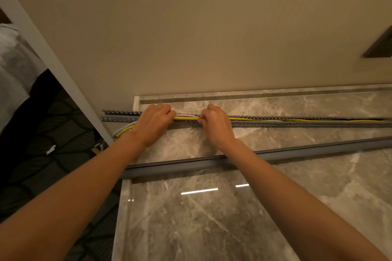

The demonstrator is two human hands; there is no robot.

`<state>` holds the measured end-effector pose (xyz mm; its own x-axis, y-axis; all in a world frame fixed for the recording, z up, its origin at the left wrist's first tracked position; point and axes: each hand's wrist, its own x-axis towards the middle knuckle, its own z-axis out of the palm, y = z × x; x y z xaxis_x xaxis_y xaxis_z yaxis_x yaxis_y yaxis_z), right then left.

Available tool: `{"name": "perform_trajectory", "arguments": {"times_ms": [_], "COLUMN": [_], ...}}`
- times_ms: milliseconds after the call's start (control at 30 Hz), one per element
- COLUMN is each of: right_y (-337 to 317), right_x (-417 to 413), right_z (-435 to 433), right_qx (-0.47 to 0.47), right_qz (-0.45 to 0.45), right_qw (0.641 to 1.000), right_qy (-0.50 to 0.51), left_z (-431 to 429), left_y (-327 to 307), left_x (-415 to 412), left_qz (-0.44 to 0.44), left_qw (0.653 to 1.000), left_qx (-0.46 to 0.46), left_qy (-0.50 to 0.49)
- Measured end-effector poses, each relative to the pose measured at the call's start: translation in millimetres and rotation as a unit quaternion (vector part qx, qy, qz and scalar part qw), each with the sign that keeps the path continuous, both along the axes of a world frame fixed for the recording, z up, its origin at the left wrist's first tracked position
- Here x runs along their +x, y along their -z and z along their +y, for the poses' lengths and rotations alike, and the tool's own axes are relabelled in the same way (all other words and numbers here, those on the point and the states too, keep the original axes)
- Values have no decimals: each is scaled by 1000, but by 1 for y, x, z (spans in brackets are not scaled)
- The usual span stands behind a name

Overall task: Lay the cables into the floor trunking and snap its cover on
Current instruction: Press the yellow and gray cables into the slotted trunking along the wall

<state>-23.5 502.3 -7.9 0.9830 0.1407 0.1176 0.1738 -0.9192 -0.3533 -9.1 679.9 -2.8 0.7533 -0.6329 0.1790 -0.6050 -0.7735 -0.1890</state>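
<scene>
A grey slotted trunking [297,123] runs left to right along the marble floor near the wall. A yellow cable [275,119] and a white cable [125,126] lie in its channel and spill out over the front wall at the left. My left hand [151,123] grips both cables over the trunking. My right hand [216,122] pinches them a short way to the right, fingertips at the channel. The loose grey cover [275,154] lies on the floor in front of the trunking, passing under both forearms.
A beige wall [191,38] rises just behind the trunking. The polished marble floor [212,218] reflects ceiling lights. A white door frame [63,82] slants at the left, with dark patterned flooring [42,154] beyond it. A dark object [379,44] sticks out at the upper right.
</scene>
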Motion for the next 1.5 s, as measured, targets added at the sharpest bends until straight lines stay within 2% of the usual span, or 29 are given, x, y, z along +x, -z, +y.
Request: {"name": "perform_trajectory", "arguments": {"times_ms": [100, 233, 400, 600, 933, 1100, 1233, 1333, 1500], "right_y": [-3, -4, -5, -6, 1, 5, 4, 4, 1], "right_x": [4, 2, 0, 4, 8, 7, 6, 5, 2], "right_z": [-1, 4, 10, 7, -4, -3, -1, 2, 10], "right_qx": [-6, -31, -80, -71, -8, -8, -3, 16, 58], "right_qz": [23, 32, 29, 18, 18, 28, 40, 54, 49], "right_qw": [1000, 999, 996, 997, 1000, 1000, 999, 996, 988], "right_qy": [-2, 12, 17, 7, -13, -6, 28, 67, 132], "left_z": [2, 2, -10, -20, -35, -41, -40, -38, -41], "left_y": [0, -3, -5, -10, -22, -24, -28, -27, -26], "left_x": [10, 15, 20, 18, 18, 23, 29, 31, 30], "left_qz": [9, 74, 140, 113, 126, 157, 197, 222, 221], "left_qw": [1000, 995, 986, 983, 987, 980, 974, 968, 961], "left_qx": [-22, -58, -34, -85, 45, 88, 62, 7, -39], "left_qy": [18, 11, -78, -119, -94, -80, -90, -116, -161]}}
